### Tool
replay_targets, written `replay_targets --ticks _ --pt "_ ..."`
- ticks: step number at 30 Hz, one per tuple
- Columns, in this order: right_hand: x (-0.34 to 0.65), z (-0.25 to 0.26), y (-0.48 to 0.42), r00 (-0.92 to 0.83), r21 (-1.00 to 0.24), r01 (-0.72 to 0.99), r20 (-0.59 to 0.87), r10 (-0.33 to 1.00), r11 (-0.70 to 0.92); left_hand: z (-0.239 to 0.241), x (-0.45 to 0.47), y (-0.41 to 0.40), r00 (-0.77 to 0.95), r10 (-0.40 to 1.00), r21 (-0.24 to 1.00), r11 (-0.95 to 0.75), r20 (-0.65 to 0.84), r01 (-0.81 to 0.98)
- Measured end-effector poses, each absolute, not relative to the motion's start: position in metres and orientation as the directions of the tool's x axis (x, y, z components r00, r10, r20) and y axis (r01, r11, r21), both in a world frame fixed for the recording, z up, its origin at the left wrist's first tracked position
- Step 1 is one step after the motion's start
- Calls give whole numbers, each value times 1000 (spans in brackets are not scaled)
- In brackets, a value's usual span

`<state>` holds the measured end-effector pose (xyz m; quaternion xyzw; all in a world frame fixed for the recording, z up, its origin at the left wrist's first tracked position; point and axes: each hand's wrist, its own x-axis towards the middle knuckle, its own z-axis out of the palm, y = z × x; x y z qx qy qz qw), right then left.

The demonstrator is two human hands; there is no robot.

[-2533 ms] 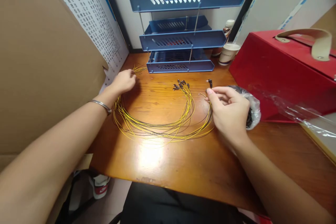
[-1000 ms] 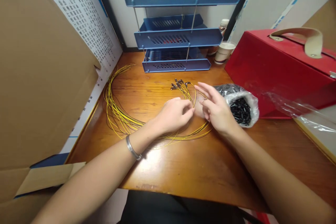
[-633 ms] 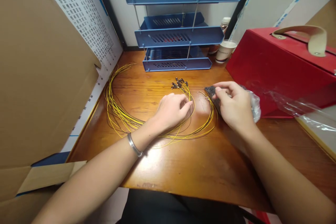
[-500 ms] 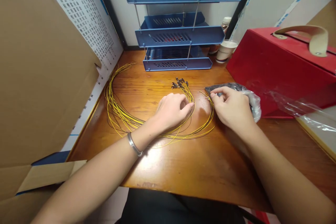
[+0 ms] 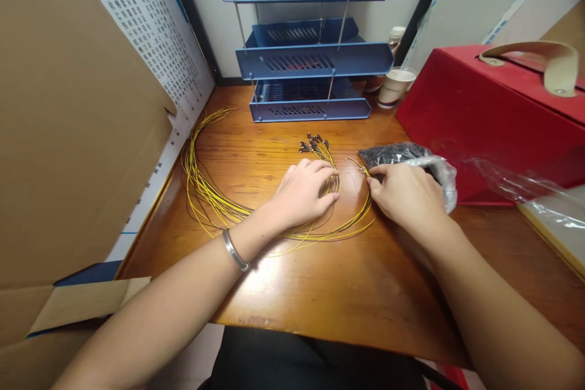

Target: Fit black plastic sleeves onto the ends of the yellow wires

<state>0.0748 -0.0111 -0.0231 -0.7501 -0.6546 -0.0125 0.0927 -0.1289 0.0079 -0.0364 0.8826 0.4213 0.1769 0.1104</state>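
Observation:
A bunch of thin yellow and black wires [image 5: 219,204] lies looped across the wooden table, with small black tips [image 5: 315,144] gathered at one end. My left hand [image 5: 306,192] rests over that end of the bunch, its thumb and index finger parted around the wires. Other wire ends [image 5: 364,170] curve up on the right. There, the thumb and index finger of my right hand [image 5: 406,192] pinch the wires. Behind this hand lies a clear plastic bag [image 5: 397,152] with dark contents, partly hidden by it.
A blue tiered tray rack [image 5: 311,111] stands at the back, with a paper cup [image 5: 393,88] and a bottle [image 5: 397,36] beside it. On the right sits a red box [image 5: 493,122] with a beige handle. Cardboard [image 5: 77,134] rises at the left.
My left thumb and index finger have spread apart. My right fingertips have shifted slightly down along the wire ends. The view has tilted a little.

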Motion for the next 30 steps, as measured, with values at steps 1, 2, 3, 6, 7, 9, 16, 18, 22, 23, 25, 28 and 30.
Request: replay_targets --ticks 1,2,3,6,7,9,16,18,22,23,25,28,30 --pt "75 -24 -11 135 -112 987 141 981 -119 -37 -129 8 582 783 342 -620 218 706" --pt "75 -25 -10 123 -103 989 143 982 -109 -37 -129 8 582 784 340 -619 215 708" --pt "76 -25 -10 112 -95 991 145 983 -99 -37 -129 8 582 785 339 -618 211 710" --pt "76 -27 -8 103 -95 991 143 984 -90 -36 -128 8 585 786 334 -616 200 714" --pt "76 -28 -7 104 -97 991 136 985 -91 -36 -128 8 587 785 332 -617 198 713" --pt "76 -28 -6 103 -102 991 116 988 -91 -36 -129 8 589 785 331 -618 194 714" --pt "75 -26 -7 110 -121 988 91 990 -99 -34 -128 7 586 787 334 -613 190 715" --pt "74 -26 -7 117 -129 986 89 989 -105 -34 -128 6 586 788 334 -612 189 717" --pt "74 -27 -7 122 -122 986 92 988 -110 -35 -128 7 587 787 335 -614 190 714" --pt "74 -27 -7 124 -117 987 91 988 -113 -35 -128 7 589 785 335 -616 192 712" --pt "73 -27 -7 125 -105 988 85 989 -116 -35 -128 7 591 783 334 -620 194 710" --pt "71 -26 -8 122 -118 987 91 988 -111 -35 -128 7 588 783 332 -620 202 711" --pt "70 -25 -8 124 -162 981 128 984 -103 -35 -127 7 582 784 339 -619 215 708"
